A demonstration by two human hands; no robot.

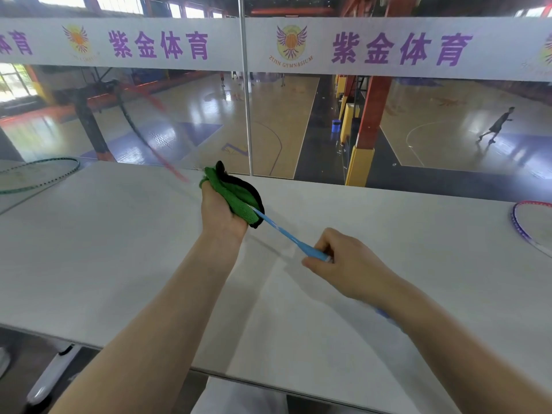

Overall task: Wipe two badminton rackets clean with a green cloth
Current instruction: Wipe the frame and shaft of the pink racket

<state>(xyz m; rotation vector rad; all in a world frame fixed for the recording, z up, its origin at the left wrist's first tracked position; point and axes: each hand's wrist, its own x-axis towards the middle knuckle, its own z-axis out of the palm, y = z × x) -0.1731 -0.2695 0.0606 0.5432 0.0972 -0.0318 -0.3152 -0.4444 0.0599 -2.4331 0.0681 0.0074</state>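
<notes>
My left hand (219, 209) grips a green cloth (236, 194) with a black edge, wrapped round the shaft of a badminton racket (283, 231). The shaft is light blue near the handle. Its red and black head is blurred and points up and left toward the glass. My right hand (343, 258) grips this racket at the top of its handle, above the white table (119, 249). A green-framed racket (44, 173) lies flat at the table's far left. A purple-and-pink-framed racket (528, 225) lies at the right edge, partly out of view.
A glass wall (298, 115) with a white banner runs along the table's far edge, split by a vertical metal post (248, 115). Beyond it lies a sports court with a person moving. A white chair leg (50, 380) shows below the table's near left edge.
</notes>
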